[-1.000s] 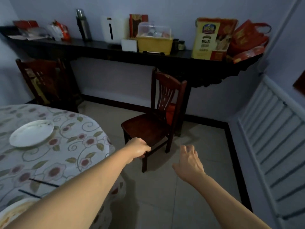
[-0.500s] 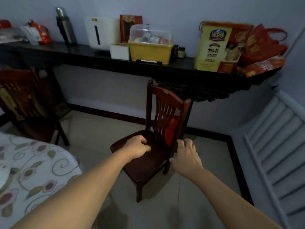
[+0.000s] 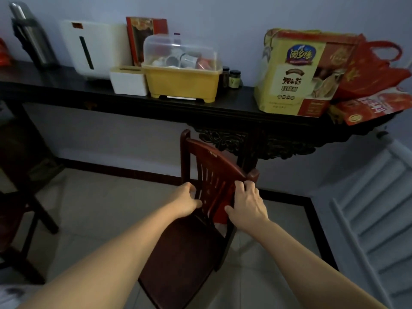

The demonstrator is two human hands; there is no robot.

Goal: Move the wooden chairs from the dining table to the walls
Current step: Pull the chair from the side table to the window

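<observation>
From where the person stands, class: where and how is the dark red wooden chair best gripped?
By the backrest's two side posts, reached from the seat side. The dark red wooden chair faces the person, and left hand and right hand already flank its slats.

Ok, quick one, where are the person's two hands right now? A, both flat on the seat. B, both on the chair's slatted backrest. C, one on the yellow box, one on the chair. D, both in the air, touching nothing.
B: the left hand and the right hand both grip the slatted backrest of the wooden chair, above the seat.
</observation>
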